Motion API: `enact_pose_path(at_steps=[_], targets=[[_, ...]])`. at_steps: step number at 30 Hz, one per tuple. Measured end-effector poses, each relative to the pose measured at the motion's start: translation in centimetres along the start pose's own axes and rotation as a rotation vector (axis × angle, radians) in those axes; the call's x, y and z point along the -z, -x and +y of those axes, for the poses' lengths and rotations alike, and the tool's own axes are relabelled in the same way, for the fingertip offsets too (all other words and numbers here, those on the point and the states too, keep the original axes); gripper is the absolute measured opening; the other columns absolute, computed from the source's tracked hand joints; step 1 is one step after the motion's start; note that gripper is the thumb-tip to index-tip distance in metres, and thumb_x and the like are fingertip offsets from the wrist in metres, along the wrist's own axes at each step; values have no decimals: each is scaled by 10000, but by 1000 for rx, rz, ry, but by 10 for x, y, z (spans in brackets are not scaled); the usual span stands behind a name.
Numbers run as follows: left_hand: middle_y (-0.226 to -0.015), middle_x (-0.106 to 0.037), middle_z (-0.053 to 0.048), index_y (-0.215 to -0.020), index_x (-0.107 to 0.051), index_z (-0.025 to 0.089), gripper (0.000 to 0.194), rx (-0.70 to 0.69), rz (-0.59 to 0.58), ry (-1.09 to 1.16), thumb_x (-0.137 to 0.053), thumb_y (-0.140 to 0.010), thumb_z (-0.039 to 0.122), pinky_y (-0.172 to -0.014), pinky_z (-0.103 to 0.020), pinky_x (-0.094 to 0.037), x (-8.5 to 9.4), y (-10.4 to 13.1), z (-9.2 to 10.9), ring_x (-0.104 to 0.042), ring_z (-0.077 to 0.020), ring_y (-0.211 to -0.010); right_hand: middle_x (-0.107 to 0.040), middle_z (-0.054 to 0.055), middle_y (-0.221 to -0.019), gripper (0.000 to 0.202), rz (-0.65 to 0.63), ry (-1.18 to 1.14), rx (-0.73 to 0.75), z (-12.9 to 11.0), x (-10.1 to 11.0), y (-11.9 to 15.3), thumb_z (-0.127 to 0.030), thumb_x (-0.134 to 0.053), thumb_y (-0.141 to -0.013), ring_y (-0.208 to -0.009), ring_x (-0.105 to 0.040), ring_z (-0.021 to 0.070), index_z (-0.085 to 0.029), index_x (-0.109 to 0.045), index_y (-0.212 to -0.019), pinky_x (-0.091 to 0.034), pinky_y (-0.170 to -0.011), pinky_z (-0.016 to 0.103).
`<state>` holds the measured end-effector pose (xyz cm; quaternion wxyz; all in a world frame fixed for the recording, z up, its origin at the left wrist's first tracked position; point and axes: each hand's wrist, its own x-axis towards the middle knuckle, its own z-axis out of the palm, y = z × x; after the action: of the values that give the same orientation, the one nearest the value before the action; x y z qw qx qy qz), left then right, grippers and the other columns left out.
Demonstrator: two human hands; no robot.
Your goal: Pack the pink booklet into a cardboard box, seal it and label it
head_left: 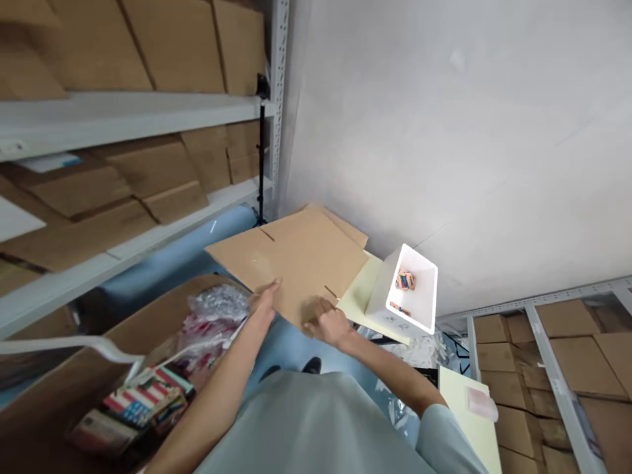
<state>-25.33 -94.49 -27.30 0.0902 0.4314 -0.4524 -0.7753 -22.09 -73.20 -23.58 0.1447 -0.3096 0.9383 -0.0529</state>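
A flattened cardboard box lies in front of me, its slotted flaps showing, partly over a pale yellow table. My left hand is closed on its near left edge, thumb on top and the other fingers hidden beneath. At the near corner my right hand has its fingers curled against the cardboard, slightly blurred. To the right, a white foam bin stands on the table, holding small colourful packets.
A large open carton at left holds plastic-wrapped goods and a flag-patterned box. Shelves with brown cartons stand at left, more cartons at right. A blue roll lies below. A grey wall rises behind the table.
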Motion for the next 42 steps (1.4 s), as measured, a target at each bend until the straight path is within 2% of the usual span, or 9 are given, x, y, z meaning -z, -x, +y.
enact_pose_path(at_steps=[4,8,12,15,19,23,28,34,42], targets=[[-969,-829,-115,-927,-731,166,161,-7,-46,44,-834,-804,184,-958,-435,-697,11,6,49,-825,-270,-969,-511,256,-1734,798,357,-230,-151,66,78,-17,-560,-713,-1023,-1668,-445,383,-125,-514,-1663,-414,-1358,594],[-1151,-857,-132,-1054,-809,164,325,-57,-319,75,-903,-743,181,-987,-401,-697,0,23,94,-826,-277,-1075,-469,316,-1740,986,757,-335,-354,149,177,9,-748,-717,-937,-1692,-375,450,-65,-539,-1625,-307,-1387,663],[-1208,-857,-141,-1070,-826,189,493,-67,-628,-75,-1012,-625,290,-1004,-435,-698,-37,52,110,-822,-330,-1143,-609,283,-1628,1004,1019,-495,-578,207,236,105,-794,-701,-864,-1570,-540,424,-84,-591,-1564,-426,-1323,588],[-1210,-854,-157,-1059,-820,185,638,-54,-856,-193,-1077,-520,410,-1087,-454,-660,-85,84,92,-789,-369,-1247,-797,184,-1332,787,1113,-635,-671,219,239,215,-789,-710,-846,-1303,-714,362,-157,-731,-1314,-577,-1148,491],[-1271,-835,-173,-1127,-778,182,722,-55,-1150,-348,-1065,-555,516,-1211,-533,-573,-165,144,30,-745,-394,-1331,-834,105,-1160,625,1309,-838,-815,188,200,377,-737,-774,-831,-1058,-771,282,-206,-717,-1157,-629,-973,393],[-1326,-802,-163,-1148,-666,212,589,-106,-1270,-431,-992,-675,340,-1246,-550,-535,-238,228,-68,-726,-354,-1355,-831,102,-1118,595,1490,-801,-1087,129,143,513,-763,-775,-814,-996,-774,271,-232,-664,-1060,-641,-906,382],[-1309,-770,-152,-1166,-573,230,429,-34,-1493,-557,-810,-812,181,-1246,-506,-525,-279,350,-180,-732,-302,-1307,-817,97,-1123,536,1608,-537,-1366,66,60,646,-746,-722,-870,-1067,-755,262,-250,-656,-1065,-630,-944,379],[-1374,-727,-150,-1257,-554,234,498,-116,-1801,-705,-815,-833,255,-1194,-479,-547,-307,489,-284,-710,-317,-1313,-782,79,-1014,460,1665,-448,-1669,25,-52,756,-695,-683,-909,-949,-720,240,-255,-634,-1034,-608,-900,373],[-1159,-715,-64,-1151,-563,250,425,-191,-1835,-783,-764,-776,238,-1162,-403,-527,-353,656,-430,-688,-274,-1201,-755,167,-1236,602,1847,-492,-1762,56,-157,841,-748,-573,-969,-1138,-740,273,-231,-556,-1277,-611,-1058,478]])
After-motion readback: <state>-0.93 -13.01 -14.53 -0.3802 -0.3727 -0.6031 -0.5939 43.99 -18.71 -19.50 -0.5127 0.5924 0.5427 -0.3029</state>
